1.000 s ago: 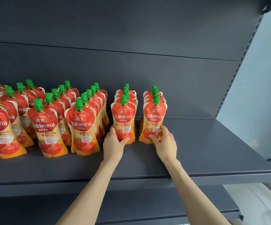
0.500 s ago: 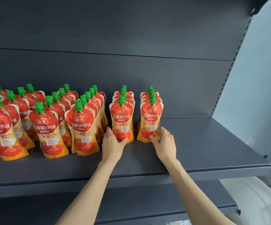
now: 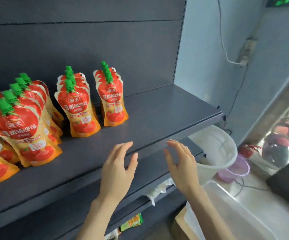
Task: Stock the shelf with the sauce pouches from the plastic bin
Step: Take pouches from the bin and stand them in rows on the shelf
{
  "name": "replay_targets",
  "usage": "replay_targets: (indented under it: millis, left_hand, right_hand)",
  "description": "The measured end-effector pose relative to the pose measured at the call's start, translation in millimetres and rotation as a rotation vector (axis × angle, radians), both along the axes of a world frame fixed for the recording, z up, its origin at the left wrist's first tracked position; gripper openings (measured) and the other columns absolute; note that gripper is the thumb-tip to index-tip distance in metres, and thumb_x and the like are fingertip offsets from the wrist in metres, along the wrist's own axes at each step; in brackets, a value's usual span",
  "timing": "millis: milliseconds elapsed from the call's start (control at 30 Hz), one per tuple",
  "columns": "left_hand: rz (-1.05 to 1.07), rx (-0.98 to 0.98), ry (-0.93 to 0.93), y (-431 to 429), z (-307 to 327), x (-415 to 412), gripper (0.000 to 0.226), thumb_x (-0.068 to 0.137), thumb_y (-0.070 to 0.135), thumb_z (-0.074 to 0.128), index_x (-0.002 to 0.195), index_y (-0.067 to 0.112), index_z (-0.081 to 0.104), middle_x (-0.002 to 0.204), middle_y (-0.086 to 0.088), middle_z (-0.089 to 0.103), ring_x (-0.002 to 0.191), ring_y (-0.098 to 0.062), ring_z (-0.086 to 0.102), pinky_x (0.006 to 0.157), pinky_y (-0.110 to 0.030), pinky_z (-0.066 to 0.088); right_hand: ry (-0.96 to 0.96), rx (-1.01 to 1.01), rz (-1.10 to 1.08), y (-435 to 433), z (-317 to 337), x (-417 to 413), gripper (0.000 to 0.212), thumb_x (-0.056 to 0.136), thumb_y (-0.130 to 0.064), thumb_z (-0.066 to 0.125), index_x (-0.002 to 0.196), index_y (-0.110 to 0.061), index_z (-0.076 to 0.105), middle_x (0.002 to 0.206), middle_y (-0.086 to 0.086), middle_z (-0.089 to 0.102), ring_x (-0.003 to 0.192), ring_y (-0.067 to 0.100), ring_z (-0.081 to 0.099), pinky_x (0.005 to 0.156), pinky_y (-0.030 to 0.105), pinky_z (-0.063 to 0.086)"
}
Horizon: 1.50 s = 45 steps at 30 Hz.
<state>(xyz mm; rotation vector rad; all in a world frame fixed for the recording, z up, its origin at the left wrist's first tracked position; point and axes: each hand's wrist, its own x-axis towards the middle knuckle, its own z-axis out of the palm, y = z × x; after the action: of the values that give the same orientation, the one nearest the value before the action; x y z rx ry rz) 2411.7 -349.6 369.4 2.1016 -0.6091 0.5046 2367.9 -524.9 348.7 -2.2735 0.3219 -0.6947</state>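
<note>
Rows of red and orange sauce pouches with green caps stand on the dark grey shelf [image 3: 157, 115]. The two rightmost rows are fronted by one pouch [image 3: 79, 110] and another pouch [image 3: 113, 101]. Larger rows of pouches [image 3: 22, 125] fill the left. My left hand [image 3: 118, 168] and my right hand [image 3: 181, 161] hover in front of the shelf edge, both empty with fingers apart, well clear of the pouches. A clear plastic bin [image 3: 244, 213] lies low at the right, mostly washed out.
A white round basin [image 3: 216, 149] sits under the shelf's right end, with a purple basket [image 3: 235, 170] beside it. Lower shelves hold small packets [image 3: 131, 222]. A pale wall with a cable [image 3: 226, 49] stands at right. The shelf's right part is bare.
Both hands have let go of the front pouches and pulled back off the shelf toward me. The view has swung right and down, bringing the basin and bin into sight.
</note>
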Motion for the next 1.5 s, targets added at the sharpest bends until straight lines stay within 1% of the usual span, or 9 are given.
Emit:
replay_targets:
  millis: [100,233,333,533,833,1000,1233,1333,1500]
  left_hand:
    - [-0.149,0.029,0.094,-26.7,-34.7,-30.3,0.024,0.086,0.018,0.06,0.108,0.01,0.065,0.101,0.002,0.065,0.096,-0.013,0.061,0.085,-0.024,0.046]
    - [-0.302,0.109,0.238,-57.9,-82.6,-58.8,0.02,0.085,0.01,0.065,0.105,0.01,0.066,0.099,0.001,0.066,0.092,-0.017,0.064,0.081,-0.033,0.051]
    - [-0.423,0.207,0.334,-87.2,-116.5,-78.8,0.024,0.084,0.009,0.067,0.108,0.011,0.065,0.1,0.0,0.066,0.093,-0.016,0.064,0.082,-0.027,0.049]
    - [-0.594,0.358,0.532,-151.9,-168.6,-107.6,0.025,0.084,0.009,0.066,0.109,0.012,0.064,0.096,0.002,0.063,0.092,-0.014,0.059,0.08,-0.018,0.04]
    - [-0.66,0.62,0.748,-284.5,-258.9,-113.6,0.024,0.091,0.02,0.057,0.115,0.018,0.059,0.105,0.006,0.061,0.091,-0.006,0.052,0.077,-0.017,0.034]
    - [-0.651,0.734,0.839,-343.5,-318.1,-106.0,0.025,0.093,0.018,0.054,0.118,0.015,0.057,0.105,0.006,0.056,0.1,-0.013,0.054,0.082,-0.023,0.04]
    - [-0.595,0.887,0.954,-395.5,-421.5,-84.6,0.024,0.09,0.018,0.057,0.115,0.014,0.057,0.106,0.0,0.058,0.093,-0.013,0.053,0.081,-0.026,0.041]
    - [-0.61,0.969,0.969,-411.7,-466.2,-73.5,0.029,0.091,0.016,0.056,0.12,0.012,0.054,0.116,-0.005,0.057,0.1,-0.019,0.055,0.089,-0.035,0.046]
    - [-0.672,1.103,0.854,-434.4,-537.6,-54.7,0.045,0.091,0.017,0.056,0.132,0.006,0.045,0.137,-0.014,0.043,0.126,-0.031,0.041,0.104,-0.042,0.035]
  right_hand:
    - [0.077,0.03,-0.12,-17.3,-30.6,-53.9,0.026,0.093,-0.021,0.056,0.117,-0.014,0.063,0.124,0.001,0.063,0.114,0.023,0.057,0.096,0.038,0.047]
    - [0.161,0.084,-0.276,-34.9,-69.4,-112.0,0.018,0.091,-0.013,0.061,0.108,-0.011,0.067,0.112,0.002,0.067,0.105,0.025,0.06,0.089,0.027,0.043]
    - [0.267,0.156,-0.383,-53.4,-101.4,-153.8,0.019,0.091,-0.013,0.06,0.109,-0.01,0.067,0.113,0.003,0.067,0.108,0.024,0.059,0.091,0.037,0.046]
    - [0.405,0.304,-0.576,-97.1,-152.2,-206.0,0.017,0.091,-0.014,0.06,0.106,-0.008,0.067,0.107,0.005,0.069,0.104,0.024,0.059,0.088,0.03,0.041]
    - [0.515,0.564,-0.627,-203.1,-230.8,-213.2,0.014,0.092,-0.013,0.058,0.101,-0.007,0.067,0.097,0.006,0.068,0.095,0.023,0.06,0.084,0.037,0.047]
    - [0.647,0.615,-0.622,-259.2,-294.2,-213.1,0.015,0.094,-0.016,0.055,0.1,-0.009,0.066,0.098,0.007,0.068,0.094,0.023,0.059,0.081,0.034,0.044]
    - [0.822,0.709,-0.618,-301.8,-399.2,-211.3,0.02,0.094,-0.021,0.052,0.104,-0.009,0.064,0.104,0.009,0.068,0.097,0.025,0.06,0.078,0.032,0.042]
    - [0.876,0.767,-0.594,-310.9,-446.8,-210.9,0.022,0.093,-0.021,0.053,0.107,-0.008,0.063,0.108,0.01,0.067,0.101,0.026,0.059,0.08,0.032,0.041]
    - [0.97,0.826,-0.544,-311.2,-522.1,-206.1,0.03,0.089,-0.024,0.06,0.115,-0.009,0.061,0.117,0.01,0.065,0.109,0.027,0.055,0.086,0.031,0.04]
